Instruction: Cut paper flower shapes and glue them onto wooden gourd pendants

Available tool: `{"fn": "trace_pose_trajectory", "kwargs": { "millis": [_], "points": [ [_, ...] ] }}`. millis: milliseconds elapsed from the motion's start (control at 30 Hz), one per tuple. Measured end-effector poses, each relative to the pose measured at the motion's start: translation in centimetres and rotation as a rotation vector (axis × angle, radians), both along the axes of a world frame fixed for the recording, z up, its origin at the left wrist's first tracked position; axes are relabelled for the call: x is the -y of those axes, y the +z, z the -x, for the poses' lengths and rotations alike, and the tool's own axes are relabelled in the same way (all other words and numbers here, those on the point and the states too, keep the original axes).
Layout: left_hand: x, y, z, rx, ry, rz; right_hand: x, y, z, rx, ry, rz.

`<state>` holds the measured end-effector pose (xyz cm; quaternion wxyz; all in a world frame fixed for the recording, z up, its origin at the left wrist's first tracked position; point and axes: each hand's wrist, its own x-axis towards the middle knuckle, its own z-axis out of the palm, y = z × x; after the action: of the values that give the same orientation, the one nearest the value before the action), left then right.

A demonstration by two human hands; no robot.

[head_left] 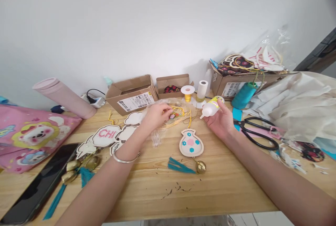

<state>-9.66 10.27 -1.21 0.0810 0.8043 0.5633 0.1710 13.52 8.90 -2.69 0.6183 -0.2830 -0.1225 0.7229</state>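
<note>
My right hand (220, 121) is wrapped round a white glue bottle (210, 106) with a yellow label, its nozzle tilted down to the left. My left hand (159, 115) reaches to a clear plastic bag (157, 133) holding small colourful pieces and yellow cords (180, 111). Its fingertips are pinched together at the pieces; whatever they hold is too small to name. Between my hands lies a pouch-shaped wooden pendant (191, 142) with blue and pink flowers. A gold bell (201, 167) and a teal tassel (180, 166) hang from its lower end.
Left are finished-looking pendants (106, 135), a phone (39, 184), a pink bag (36, 135) and a pink tumbler (64, 98). Cardboard boxes (131, 94) and thread spools (188, 93) stand behind. Right are black scissors (258, 131), a teal thread cone (244, 95) and scraps.
</note>
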Motion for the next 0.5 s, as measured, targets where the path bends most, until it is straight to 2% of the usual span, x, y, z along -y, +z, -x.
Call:
{"fn": "trace_pose_trajectory", "kwargs": {
  "millis": [167,500],
  "points": [
    [-1.6,0.5,-2.6,-0.135,0.020,-0.006,-0.1,-0.1,-0.1,0.011,0.018,0.018],
    [-2.2,1.3,-3.2,-0.251,0.032,0.063,-0.3,0.4,0.0,0.006,0.051,0.037]
  ]
}}
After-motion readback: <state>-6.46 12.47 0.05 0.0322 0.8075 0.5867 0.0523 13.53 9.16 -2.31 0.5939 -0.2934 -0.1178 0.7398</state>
